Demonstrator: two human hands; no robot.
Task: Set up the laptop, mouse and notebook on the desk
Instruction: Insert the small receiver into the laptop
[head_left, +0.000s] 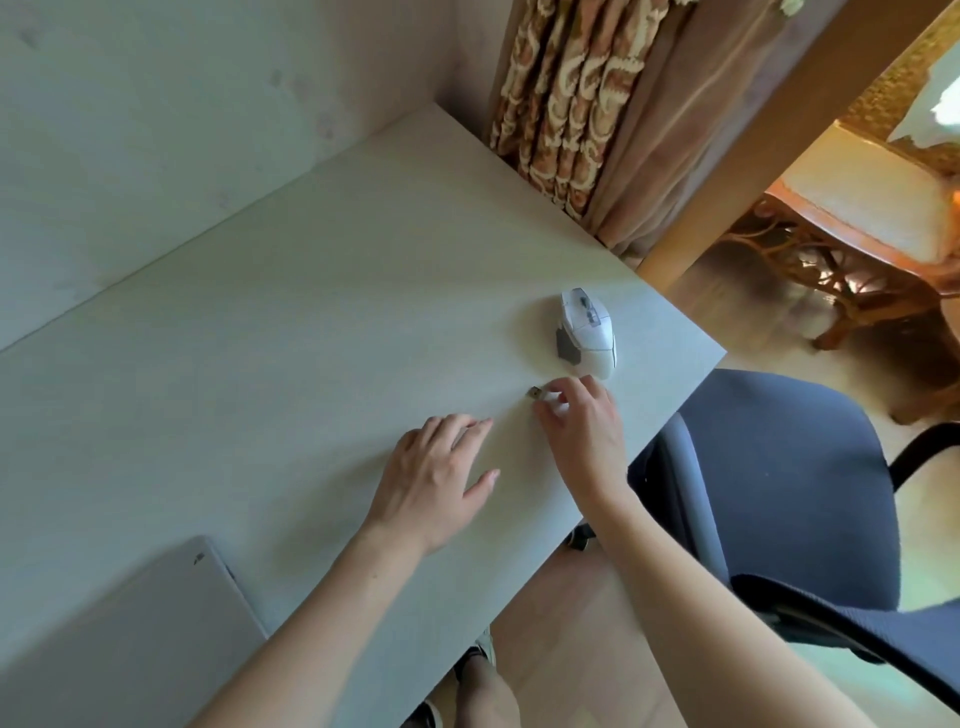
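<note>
A white and grey mouse (587, 332) stands on the pale desk (311, 322) near its right edge. Just below it my right hand (584, 431) pinches a small USB receiver (536, 393), whose metal plug sticks out to the left of my fingertips. My left hand (436, 475) hovers or rests flat on the desk beside it, fingers apart, holding nothing. A closed silver laptop (119, 639) lies at the desk's near left corner. No notebook is in view.
A dark blue office chair (789, 493) stands right of the desk. A patterned curtain (582, 104) hangs behind the desk's far right corner. A wicker chair (857, 234) sits further right. A pale wall (182, 104) borders the desk's far side.
</note>
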